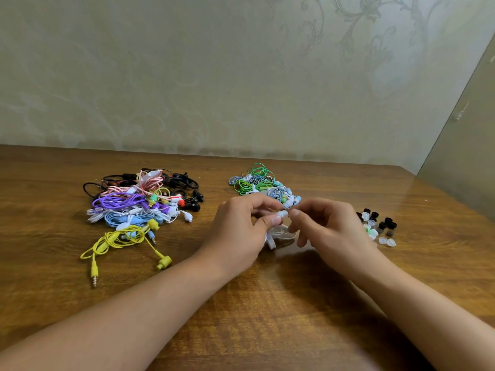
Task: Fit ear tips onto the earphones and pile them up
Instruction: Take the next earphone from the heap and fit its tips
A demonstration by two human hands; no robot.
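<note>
My left hand (241,226) pinches a white earbud (284,213) between thumb and fingers above the wooden table (241,303). Its white cable (276,234) hangs bunched below the hand. My right hand (326,223) meets it from the right, fingertips pinched at the earbud's tip; whatever small piece they hold is hidden. A heap of mixed-colour earphones (139,199) lies at the left, with a yellow pair (120,242) at its front. A second heap of green, blue and white earphones (259,183) lies just behind my hands. Loose black, clear and green ear tips (377,226) are scattered at the right.
A patterned wall (214,76) runs along the table's far edge. The table's right edge slants away near a glossy panel (460,156). Bare wood shows in front between my forearms.
</note>
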